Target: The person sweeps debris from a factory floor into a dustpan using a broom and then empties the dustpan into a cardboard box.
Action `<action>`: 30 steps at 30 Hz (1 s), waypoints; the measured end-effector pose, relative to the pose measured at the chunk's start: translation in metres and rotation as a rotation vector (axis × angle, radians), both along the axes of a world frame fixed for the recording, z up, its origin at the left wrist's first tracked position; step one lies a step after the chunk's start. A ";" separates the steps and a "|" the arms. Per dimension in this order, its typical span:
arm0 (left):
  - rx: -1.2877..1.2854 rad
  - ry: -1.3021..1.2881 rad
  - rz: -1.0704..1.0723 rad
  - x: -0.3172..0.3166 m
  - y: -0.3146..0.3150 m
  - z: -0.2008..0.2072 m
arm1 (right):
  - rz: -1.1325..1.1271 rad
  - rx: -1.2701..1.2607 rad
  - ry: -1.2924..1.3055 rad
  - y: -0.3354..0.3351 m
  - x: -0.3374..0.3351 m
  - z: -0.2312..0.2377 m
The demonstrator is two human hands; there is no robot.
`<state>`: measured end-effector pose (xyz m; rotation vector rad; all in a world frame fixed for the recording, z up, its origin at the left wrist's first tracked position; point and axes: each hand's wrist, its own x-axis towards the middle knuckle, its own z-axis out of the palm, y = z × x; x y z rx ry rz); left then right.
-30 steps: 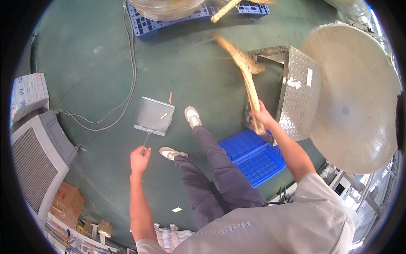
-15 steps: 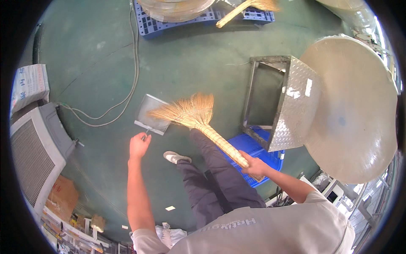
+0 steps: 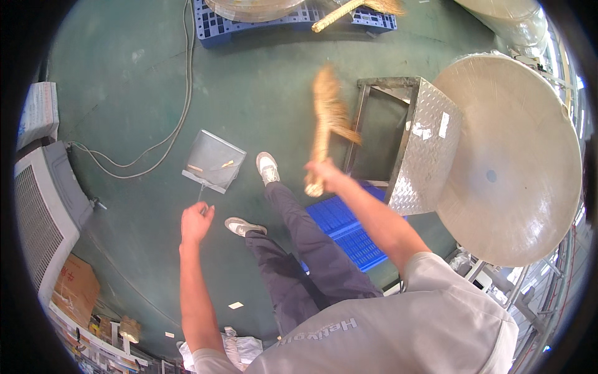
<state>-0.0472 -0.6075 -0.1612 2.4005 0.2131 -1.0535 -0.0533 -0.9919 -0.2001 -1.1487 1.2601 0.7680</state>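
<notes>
I see a green floor (image 3: 261, 81) filling the scene. At the right stands the largest item, a round pale disc (image 3: 517, 162), lying flat on top of something I cannot make out. Just left of it, and touching its edge in this view, is a metal step box (image 3: 423, 156) of tread plate with an open frame on its left side. A blue plastic pallet (image 3: 349, 227) lies on the floor near that box, partly hidden by my legs. A second blue pallet (image 3: 293, 19) sits at the far edge, carrying a pale round load and a second broom. At the far left stands a grey ventilated unit (image 3: 37, 218), with a cable (image 3: 168, 137) running across the floor from it toward the far edge.

My right hand (image 3: 321, 173) is clamped around the handle end of a straw broom (image 3: 327, 118). The broom points away from me, its bristles raised and blurred, left of the step box.

A grey dustpan (image 3: 212, 161) rests on the floor left of my far shoe, holding a few small scraps. Its thin handle runs back to my left hand (image 3: 196, 221), which is closed around the handle's near end. The two hands are well apart, with my legs between them.
</notes>
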 end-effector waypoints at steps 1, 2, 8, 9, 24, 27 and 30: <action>-0.027 -0.003 -0.002 0.003 -0.003 -0.001 | 0.125 0.015 0.034 0.023 -0.017 0.001; -0.036 -0.016 0.002 0.006 -0.006 -0.002 | 0.554 -0.185 0.051 0.042 -0.037 0.006; 0.004 -0.094 -0.069 0.008 -0.013 -0.004 | 1.137 0.128 -0.089 -0.008 -0.124 0.098; -0.012 -0.125 -0.052 0.003 -0.013 -0.002 | 0.959 0.257 -0.045 -0.023 -0.121 0.115; -0.114 -0.190 0.620 -0.197 0.094 0.055 | 1.235 -0.042 -0.120 0.050 -0.045 0.217; -0.148 -0.315 0.800 -0.248 0.129 0.070 | 1.503 -0.145 -0.231 0.127 -0.036 0.220; -0.177 -0.334 1.033 -0.305 0.174 0.079 | 1.694 -0.201 -0.375 0.222 -0.035 0.206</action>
